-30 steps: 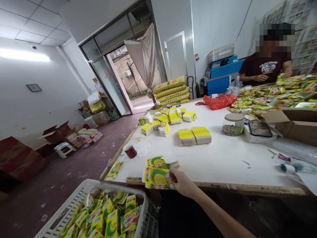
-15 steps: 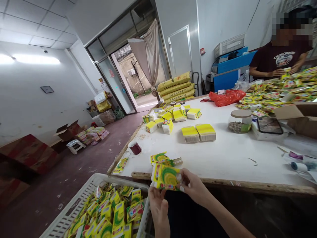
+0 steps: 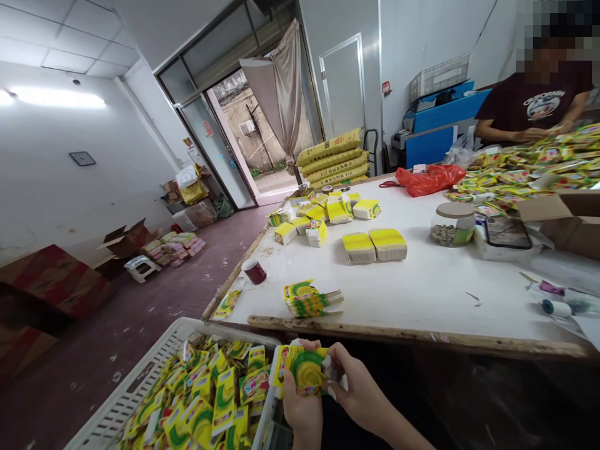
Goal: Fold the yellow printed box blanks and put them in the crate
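Note:
A small yellow and green printed carton [image 3: 307, 370] is held between both hands just off the table's front edge, its printed face towards me. My left hand [image 3: 302, 406] grips its left part, with the thumb across the front and fingers behind. At the right end, my right hand [image 3: 354, 387] pinches the carton; something whitish shows among these fingers, too unclear to name. Beyond the hands, a pile of similar flat cartons [image 3: 309, 299] lies on the table. To the left and below stands a white plastic crate [image 3: 175, 328] full of filled yellow cartons [image 3: 225, 400].
The white table [image 3: 398, 294] has a wooden edge. On it are a maroon mug [image 3: 254, 272], two carton stacks [image 3: 388, 244], a lidded jar [image 3: 452, 225], a phone [image 3: 507, 232] and a red bag [image 3: 434, 180]. Another person [image 3: 539, 106] works behind a packet heap [image 3: 553, 159].
Both hands have drawn the carton down and slightly left, away from the table pile. My left thumb now lies over its front. The view has tilted slightly.

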Motion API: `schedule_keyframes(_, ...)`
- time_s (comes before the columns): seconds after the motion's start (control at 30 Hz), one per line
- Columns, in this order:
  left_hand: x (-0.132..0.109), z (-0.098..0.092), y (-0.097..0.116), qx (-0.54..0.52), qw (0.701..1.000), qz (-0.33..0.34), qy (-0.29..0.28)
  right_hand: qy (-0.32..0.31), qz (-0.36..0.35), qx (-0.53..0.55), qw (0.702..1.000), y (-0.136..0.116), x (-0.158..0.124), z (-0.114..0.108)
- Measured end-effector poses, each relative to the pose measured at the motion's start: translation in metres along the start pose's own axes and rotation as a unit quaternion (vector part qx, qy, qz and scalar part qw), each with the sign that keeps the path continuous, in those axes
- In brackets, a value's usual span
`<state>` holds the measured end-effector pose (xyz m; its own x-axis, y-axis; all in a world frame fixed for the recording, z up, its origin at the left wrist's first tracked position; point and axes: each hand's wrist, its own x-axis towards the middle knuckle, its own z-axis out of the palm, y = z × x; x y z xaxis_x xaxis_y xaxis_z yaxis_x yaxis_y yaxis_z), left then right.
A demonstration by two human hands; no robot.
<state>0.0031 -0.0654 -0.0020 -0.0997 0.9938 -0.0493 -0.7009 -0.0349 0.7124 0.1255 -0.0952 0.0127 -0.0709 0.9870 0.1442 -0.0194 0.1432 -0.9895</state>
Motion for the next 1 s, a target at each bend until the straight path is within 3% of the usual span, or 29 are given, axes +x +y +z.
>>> schedule_keyframes(0.13, -0.004, 0.005, 0.007, 0.012, 0.999, 0.03, 0.012, 0.032, 0.004, 0.061, 0.998, 0.007, -0.004, 0.019)
schedule_keyframes(0.3, -0.004, 0.012, 0.016, -0.017, 0.998, 0.038, 0.047, 0.0, 0.044, 0.115, 0.992, 0.008, -0.011, 0.03)
schedule_keyframes(0.5, -0.001, 0.004, 0.007, -0.022, 0.992, 0.007, 0.123, 0.013, 0.031, 0.012, 0.999, 0.014, -0.017, 0.031)
schedule_keyframes(0.73, -0.009, -0.003, 0.0, 0.038, 0.986, -0.066, 0.146, -0.016, 0.06, -0.014, 0.998, 0.022, -0.015, 0.026)
schedule_keyframes(0.9, -0.009, -0.002, -0.002, 0.045, 0.982, -0.082, 0.167, -0.05, 0.057, 0.065, 0.995, 0.028, -0.014, 0.026)
schedule_keyframes(1.0, -0.011, -0.002, -0.006, 0.031, 0.986, -0.08, 0.145, -0.046, 0.056, 0.139, 0.988, 0.037, -0.013, 0.027)
